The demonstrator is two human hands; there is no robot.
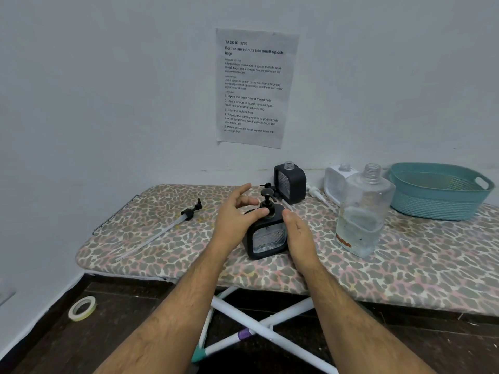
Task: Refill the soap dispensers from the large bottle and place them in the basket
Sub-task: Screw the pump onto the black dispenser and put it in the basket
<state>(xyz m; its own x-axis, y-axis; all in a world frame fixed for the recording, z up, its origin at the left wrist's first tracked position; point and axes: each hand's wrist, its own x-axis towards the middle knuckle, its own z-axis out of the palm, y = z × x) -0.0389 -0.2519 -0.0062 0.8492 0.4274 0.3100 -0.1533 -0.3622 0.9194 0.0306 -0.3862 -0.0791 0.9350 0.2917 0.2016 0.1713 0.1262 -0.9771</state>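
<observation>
A black soap dispenser (267, 238) with a clear ribbed window stands at the middle of the ironing board (405, 271), its black pump (267, 201) set in the neck. My left hand (235, 214) pinches the pump collar with thumb and fingers, the index finger lifted. My right hand (299, 233) presses against the dispenser's right side and steadies it. The large clear bottle (364, 211), uncapped and partly full, stands just to the right. A second black dispenser (290, 182) and a white dispenser (336, 182) stand behind with open necks. The teal basket (437, 193) is at the far right.
A long pump with a dip tube (162, 230) lies on the board's left part. A loose black pump (270, 188) and a white pump (316, 193) lie near the back dispensers. A paper sheet (255, 87) hangs on the wall. A tape roll (82, 308) lies on the floor.
</observation>
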